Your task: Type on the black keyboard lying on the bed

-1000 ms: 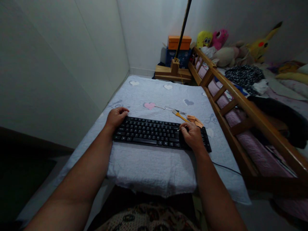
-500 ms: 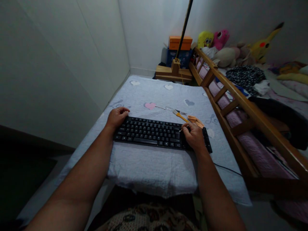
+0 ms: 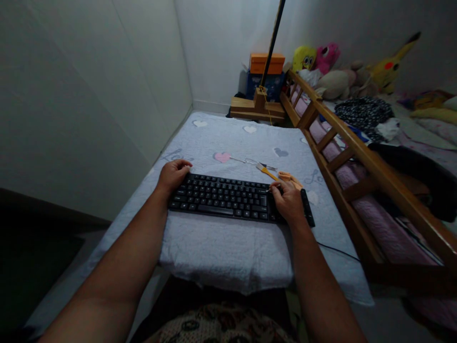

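Observation:
A black keyboard (image 3: 221, 195) lies flat on the cloth-covered table in front of me. My left hand (image 3: 173, 175) grips its far left corner, fingers curled at the edge. Over the right part of the keyboard, my right hand (image 3: 286, 197) is closed in a pinch on a thin white stick (image 3: 267, 190), too small to name surely; its tip points left at the keys. Some keys are hidden under this hand. Just beyond the keyboard lie a brush with a yellow handle (image 3: 267, 172), a thin metal tool (image 3: 238, 159) and a folded orange cloth (image 3: 291, 178).
A pale blue cloth with hearts (image 3: 228, 247) covers the table. The keyboard's cable (image 3: 337, 249) runs off to the right. A wooden bed rail (image 3: 360, 162) borders the right side, a white panel (image 3: 107, 85) the left. Boxes (image 3: 267, 63) and a wooden stand (image 3: 259, 107) are behind.
The white stick's tip in my right hand has shifted slightly away from me over the keys. My left hand stays at the keyboard's corner.

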A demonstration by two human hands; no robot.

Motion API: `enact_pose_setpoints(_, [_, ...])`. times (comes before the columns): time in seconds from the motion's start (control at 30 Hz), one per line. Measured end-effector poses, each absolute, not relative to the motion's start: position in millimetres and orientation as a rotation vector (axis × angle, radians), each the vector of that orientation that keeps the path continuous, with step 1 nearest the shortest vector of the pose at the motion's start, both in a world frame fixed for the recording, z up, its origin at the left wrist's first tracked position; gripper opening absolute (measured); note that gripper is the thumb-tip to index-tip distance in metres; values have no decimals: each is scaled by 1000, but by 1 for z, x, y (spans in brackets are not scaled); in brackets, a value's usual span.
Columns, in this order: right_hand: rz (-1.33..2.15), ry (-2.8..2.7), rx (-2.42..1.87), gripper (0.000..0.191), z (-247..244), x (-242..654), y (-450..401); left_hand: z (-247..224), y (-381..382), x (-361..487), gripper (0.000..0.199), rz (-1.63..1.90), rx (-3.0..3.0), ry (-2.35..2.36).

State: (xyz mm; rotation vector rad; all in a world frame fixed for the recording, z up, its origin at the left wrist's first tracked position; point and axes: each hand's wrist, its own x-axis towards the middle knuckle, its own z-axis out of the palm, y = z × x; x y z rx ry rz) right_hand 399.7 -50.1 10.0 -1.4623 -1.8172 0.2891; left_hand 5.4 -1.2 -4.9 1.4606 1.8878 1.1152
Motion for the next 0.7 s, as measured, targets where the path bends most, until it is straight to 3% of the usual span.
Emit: enact_pose_setpoints(0.7, [336,-1885,-1506,18,16,401,-42,-6,1,5,30,1098,1478,1892])
